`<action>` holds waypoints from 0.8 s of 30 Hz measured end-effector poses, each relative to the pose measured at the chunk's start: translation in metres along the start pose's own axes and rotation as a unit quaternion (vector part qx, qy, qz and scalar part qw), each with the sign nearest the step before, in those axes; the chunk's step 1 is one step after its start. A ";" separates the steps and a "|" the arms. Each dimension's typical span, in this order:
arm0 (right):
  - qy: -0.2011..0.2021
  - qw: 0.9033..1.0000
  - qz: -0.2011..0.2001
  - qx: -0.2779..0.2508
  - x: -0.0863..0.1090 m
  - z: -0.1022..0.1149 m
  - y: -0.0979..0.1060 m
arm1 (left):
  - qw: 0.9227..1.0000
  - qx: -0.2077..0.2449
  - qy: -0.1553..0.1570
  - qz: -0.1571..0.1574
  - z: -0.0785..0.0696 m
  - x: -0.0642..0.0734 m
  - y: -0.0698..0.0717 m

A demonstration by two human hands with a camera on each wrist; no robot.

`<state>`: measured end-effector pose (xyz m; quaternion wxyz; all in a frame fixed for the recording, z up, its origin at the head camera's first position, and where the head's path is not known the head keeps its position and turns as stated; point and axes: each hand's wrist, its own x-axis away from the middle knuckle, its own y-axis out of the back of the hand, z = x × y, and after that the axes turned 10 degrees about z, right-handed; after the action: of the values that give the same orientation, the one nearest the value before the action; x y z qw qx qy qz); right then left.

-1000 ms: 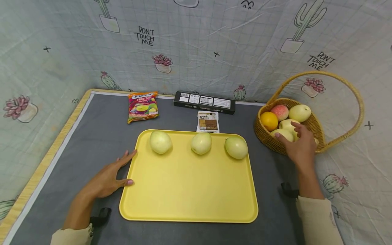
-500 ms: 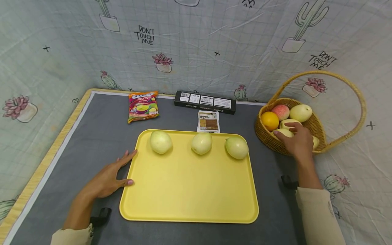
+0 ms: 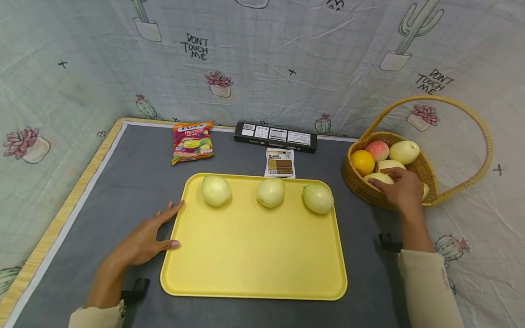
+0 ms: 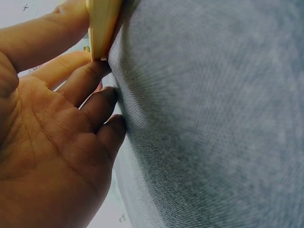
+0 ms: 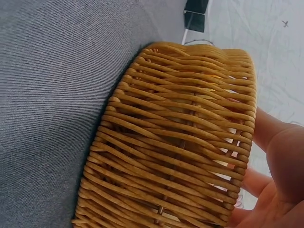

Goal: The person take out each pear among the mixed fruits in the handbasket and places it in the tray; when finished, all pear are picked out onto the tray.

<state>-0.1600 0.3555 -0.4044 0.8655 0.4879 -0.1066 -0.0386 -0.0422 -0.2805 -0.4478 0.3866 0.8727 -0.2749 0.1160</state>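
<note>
In the head view, my left hand (image 3: 141, 239) rests against the left edge of the yellow tray (image 3: 254, 255), fingers extended and thumb on the rim. The left wrist view shows these fingers (image 4: 95, 102) touching the tray's side and the grey cloth. Three pale green pears (image 3: 216, 191) lie along the tray's far side. At the right, my right hand (image 3: 404, 189) reaches into a wicker basket (image 3: 367, 193), thumb and fingers around a pale pear (image 3: 379, 178). The basket wall (image 5: 166, 133) hides most of that grip in the right wrist view.
The basket also holds an orange (image 3: 362, 162), a peach (image 3: 377, 151) and more pale pears (image 3: 404, 152); its tall handle (image 3: 486, 136) arches to the right. Behind the tray lie a colourful fruit-candy bag (image 3: 192, 142), a black box (image 3: 275, 136) and a small white packet (image 3: 280, 162).
My right hand has lowered into the basket, its thumb and fingers closing around a pale pear. My left hand, the tray and its pears stay in place.
</note>
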 end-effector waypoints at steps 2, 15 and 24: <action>0.000 1.000 -0.004 -0.009 0.001 -0.001 0.000 | 1.000 0.004 -0.003 0.000 0.000 0.000 0.000; -0.043 0.996 -0.029 -0.072 0.012 0.005 0.004 | 1.000 0.017 -0.018 -0.003 0.002 -0.001 0.001; -0.061 0.990 -0.082 -0.096 0.016 0.021 0.013 | 1.000 0.020 -0.014 -0.004 0.003 0.000 -0.001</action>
<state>-0.1497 0.3415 -0.3808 0.8941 0.4065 -0.1143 -0.1495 -0.0420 -0.2821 -0.4503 0.3660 0.8828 -0.2740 0.1078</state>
